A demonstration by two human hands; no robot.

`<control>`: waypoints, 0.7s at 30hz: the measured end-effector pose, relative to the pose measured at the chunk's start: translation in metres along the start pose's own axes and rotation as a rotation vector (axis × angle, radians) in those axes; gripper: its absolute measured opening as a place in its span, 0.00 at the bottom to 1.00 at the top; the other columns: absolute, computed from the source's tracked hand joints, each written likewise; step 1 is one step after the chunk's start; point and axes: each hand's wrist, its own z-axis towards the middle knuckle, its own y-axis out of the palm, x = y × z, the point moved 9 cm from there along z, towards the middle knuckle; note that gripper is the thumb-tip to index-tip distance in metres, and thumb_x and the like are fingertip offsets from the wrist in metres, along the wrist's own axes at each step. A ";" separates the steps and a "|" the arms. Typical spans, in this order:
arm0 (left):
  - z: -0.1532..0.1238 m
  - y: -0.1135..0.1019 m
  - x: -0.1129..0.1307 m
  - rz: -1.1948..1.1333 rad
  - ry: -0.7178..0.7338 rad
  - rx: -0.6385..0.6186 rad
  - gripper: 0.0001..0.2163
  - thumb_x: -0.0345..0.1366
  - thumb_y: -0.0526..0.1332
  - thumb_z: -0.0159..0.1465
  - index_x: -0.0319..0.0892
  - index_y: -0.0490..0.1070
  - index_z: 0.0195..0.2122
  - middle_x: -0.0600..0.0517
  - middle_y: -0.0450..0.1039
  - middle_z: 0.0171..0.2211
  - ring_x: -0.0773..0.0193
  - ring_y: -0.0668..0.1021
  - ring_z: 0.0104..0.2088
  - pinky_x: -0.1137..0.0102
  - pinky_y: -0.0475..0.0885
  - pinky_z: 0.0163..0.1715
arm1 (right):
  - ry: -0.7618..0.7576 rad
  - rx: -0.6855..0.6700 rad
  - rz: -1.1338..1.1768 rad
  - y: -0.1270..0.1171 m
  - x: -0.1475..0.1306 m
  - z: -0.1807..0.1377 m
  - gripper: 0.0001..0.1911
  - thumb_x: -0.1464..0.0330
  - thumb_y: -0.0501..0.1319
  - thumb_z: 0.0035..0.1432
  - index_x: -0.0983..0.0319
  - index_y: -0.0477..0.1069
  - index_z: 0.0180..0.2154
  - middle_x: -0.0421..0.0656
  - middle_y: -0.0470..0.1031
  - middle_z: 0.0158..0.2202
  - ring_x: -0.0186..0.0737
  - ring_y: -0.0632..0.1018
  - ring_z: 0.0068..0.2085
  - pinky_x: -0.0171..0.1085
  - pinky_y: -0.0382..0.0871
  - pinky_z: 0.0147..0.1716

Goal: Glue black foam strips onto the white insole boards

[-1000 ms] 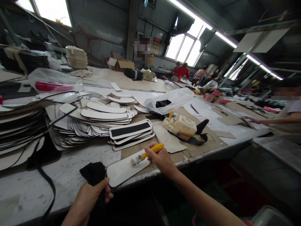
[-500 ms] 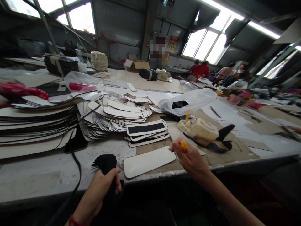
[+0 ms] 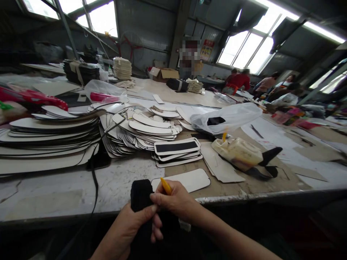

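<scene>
My left hand (image 3: 132, 227) is closed around a bundle of black strips (image 3: 141, 196), held upright just in front of the table's near edge. My right hand (image 3: 175, 202) grips a yellow-handled brush (image 3: 166, 186), handle tip up, bristle end below the palm, and its fingers touch the top of the black bundle. Just beyond both hands a white rounded card panel (image 3: 187, 180) lies flat on the table. Behind it sits a small stack of panels, the top one (image 3: 176, 147) carrying a black strip.
A worn glue jug (image 3: 238, 152) stands right of the panels, a clear plastic bag (image 3: 227, 117) behind it. Piles of white-edged card pieces (image 3: 48, 141) fill the left of the long table (image 3: 67, 198). People work at the far end and right.
My right hand left the white panel with the brush and came back left to the black bundle. My left hand raised the bundle toward the centre. The view shifted slightly left.
</scene>
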 end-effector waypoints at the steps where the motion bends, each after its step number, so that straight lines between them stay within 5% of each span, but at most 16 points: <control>1: 0.001 -0.001 -0.001 -0.010 0.005 0.009 0.12 0.42 0.60 0.54 0.35 0.71 0.28 0.50 0.72 0.19 0.64 0.73 0.19 0.73 0.65 0.18 | -0.006 0.005 -0.017 0.000 -0.001 0.000 0.13 0.61 0.60 0.50 0.64 0.62 0.24 0.35 0.63 0.20 0.28 0.64 0.22 0.29 0.58 0.23; 7: 0.001 0.005 0.001 0.012 0.037 -0.025 0.14 0.43 0.60 0.54 0.34 0.70 0.24 0.48 0.71 0.18 0.66 0.72 0.18 0.73 0.64 0.18 | 0.011 -0.015 -0.054 0.002 -0.004 -0.004 0.13 0.62 0.61 0.49 0.63 0.61 0.25 0.34 0.63 0.19 0.28 0.65 0.22 0.27 0.58 0.22; 11: 0.000 0.004 0.000 -0.008 0.045 0.019 0.12 0.41 0.60 0.54 0.36 0.71 0.31 0.50 0.72 0.20 0.65 0.73 0.20 0.73 0.66 0.19 | -0.022 -0.073 -0.127 0.004 -0.009 -0.010 0.12 0.62 0.54 0.55 0.63 0.60 0.25 0.35 0.64 0.17 0.29 0.66 0.21 0.28 0.59 0.23; 17: -0.005 -0.003 -0.010 0.037 -0.061 0.074 0.14 0.44 0.62 0.51 0.35 0.73 0.27 0.44 0.76 0.25 0.66 0.73 0.20 0.75 0.66 0.20 | -0.140 0.177 -0.372 -0.033 -0.018 -0.015 0.13 0.64 0.51 0.57 0.64 0.64 0.25 0.37 0.63 0.22 0.31 0.64 0.26 0.30 0.59 0.26; 21: -0.012 -0.013 -0.023 0.072 -0.128 0.120 0.14 0.45 0.64 0.48 0.36 0.72 0.23 0.47 0.73 0.17 0.65 0.73 0.18 0.75 0.64 0.18 | -0.135 0.331 -0.355 -0.068 -0.011 -0.029 0.14 0.63 0.50 0.58 0.64 0.64 0.25 0.38 0.64 0.23 0.31 0.65 0.26 0.31 0.61 0.27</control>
